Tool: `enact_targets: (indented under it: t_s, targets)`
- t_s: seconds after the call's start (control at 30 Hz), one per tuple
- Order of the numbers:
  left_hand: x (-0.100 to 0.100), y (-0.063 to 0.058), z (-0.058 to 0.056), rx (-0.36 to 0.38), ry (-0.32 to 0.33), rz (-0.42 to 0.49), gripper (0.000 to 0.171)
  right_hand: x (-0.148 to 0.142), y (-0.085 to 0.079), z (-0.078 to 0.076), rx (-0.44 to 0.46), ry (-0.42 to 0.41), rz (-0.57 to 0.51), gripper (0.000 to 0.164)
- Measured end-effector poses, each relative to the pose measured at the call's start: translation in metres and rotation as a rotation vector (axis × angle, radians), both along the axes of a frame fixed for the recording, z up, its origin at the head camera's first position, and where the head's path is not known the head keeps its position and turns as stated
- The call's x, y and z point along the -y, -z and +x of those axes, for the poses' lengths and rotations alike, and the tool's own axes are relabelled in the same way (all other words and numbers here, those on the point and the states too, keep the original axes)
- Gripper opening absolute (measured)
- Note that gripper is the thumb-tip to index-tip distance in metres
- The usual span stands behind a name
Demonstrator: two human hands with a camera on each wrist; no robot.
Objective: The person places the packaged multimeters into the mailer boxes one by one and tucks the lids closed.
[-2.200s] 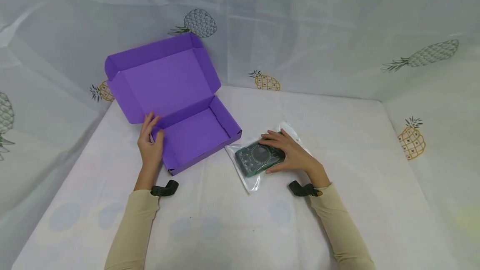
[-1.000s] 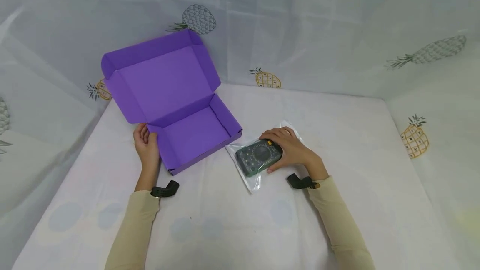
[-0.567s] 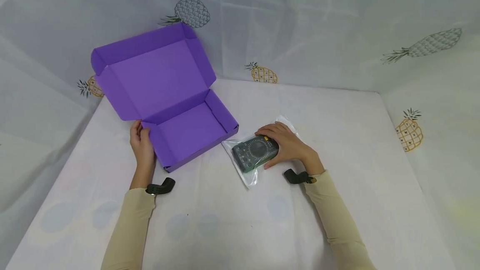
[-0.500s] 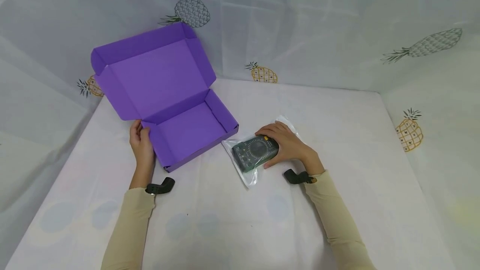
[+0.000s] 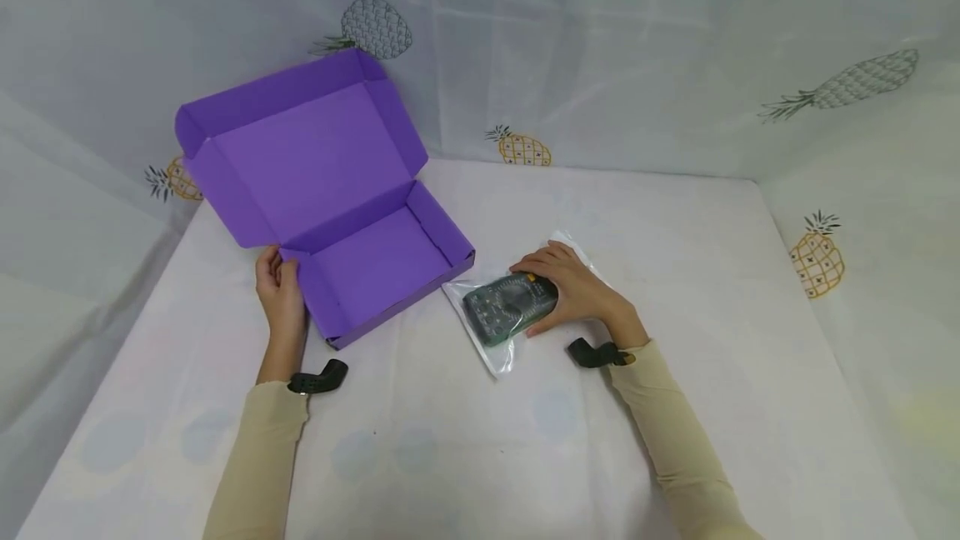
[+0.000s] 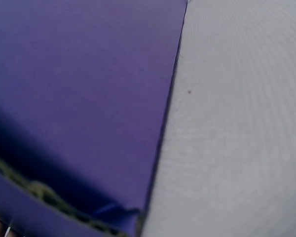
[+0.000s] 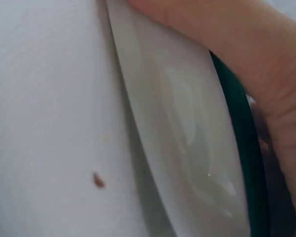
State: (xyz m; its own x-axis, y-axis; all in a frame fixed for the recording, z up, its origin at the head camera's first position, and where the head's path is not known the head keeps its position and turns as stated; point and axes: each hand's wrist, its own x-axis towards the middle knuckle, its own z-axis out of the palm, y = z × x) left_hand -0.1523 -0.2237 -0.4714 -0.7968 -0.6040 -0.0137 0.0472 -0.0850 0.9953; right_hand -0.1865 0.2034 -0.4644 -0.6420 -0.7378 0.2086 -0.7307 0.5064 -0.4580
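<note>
A purple cardboard box (image 5: 378, 265) lies with its lid raised, nothing inside it. My left hand (image 5: 282, 298) grips its left wall near the back corner, thumb on the near side and fingers curled behind. The left wrist view shows a purple panel (image 6: 93, 89) and the box's raw corrugated edge close up. On the table, right of the box, a dark green multimeter (image 5: 498, 311) lies face up in a clear plastic bag (image 5: 506, 363). My right hand (image 5: 573, 290) spans its right end, gripping both long sides. In the right wrist view the thumb (image 7: 227, 29) presses along the bag beside the green casing (image 7: 244, 163).
A white cloth (image 5: 450, 448) with faint pale dots covers the table. Pineapple-print curtains (image 5: 637, 65) hang behind and at both sides, and the raised lid (image 5: 307, 157) reaches back towards the rear one. Each wrist wears a black camera mount (image 5: 321, 377).
My left hand has moved from over the box's left wall to holding that wall by its back corner. My right fingers have drawn back from the multimeter's top to grip its sides.
</note>
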Motion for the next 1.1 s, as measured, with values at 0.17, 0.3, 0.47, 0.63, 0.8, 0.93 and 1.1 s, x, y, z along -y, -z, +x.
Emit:
enact_targets:
  t_s: [0.17, 0.3, 0.47, 0.63, 0.8, 0.93, 1.1]
  targets:
    - [0.000, 0.001, 0.006, 0.019, -0.001, -0.010, 0.043, -0.002, 0.000, 0.003, 0.023, -0.028, -0.028, 0.093]
    - [0.000, 0.004, 0.013, 0.012, -0.001, -0.011, 0.041, -0.002, 0.003, 0.008, 0.050, -0.056, -0.055, 0.094]
    - [-0.001, 0.001, 0.012, 0.007, 0.013, -0.014, 0.042, -0.002, -0.002, 0.007, 0.049, -0.074, -0.080, 0.094]
    - [-0.001, -0.002, 0.010, 0.027, 0.027, 0.005, 0.046, -0.004, -0.006, 0.008, 0.042, -0.081, -0.132, 0.096]
    - [-0.001, -0.001, 0.011, 0.021, 0.043, 0.011, 0.044, -0.005, -0.007, 0.010, 0.045, -0.045, -0.171, 0.097]
    - [-0.002, -0.002, 0.013, 0.016, 0.044, 0.005, 0.043, -0.005, -0.009, 0.011, 0.050, -0.007, -0.176, 0.096]
    - [-0.003, -0.001, 0.014, 0.008, 0.048, -0.003, 0.043, -0.006, -0.011, 0.010, 0.027, 0.033, -0.177, 0.098]
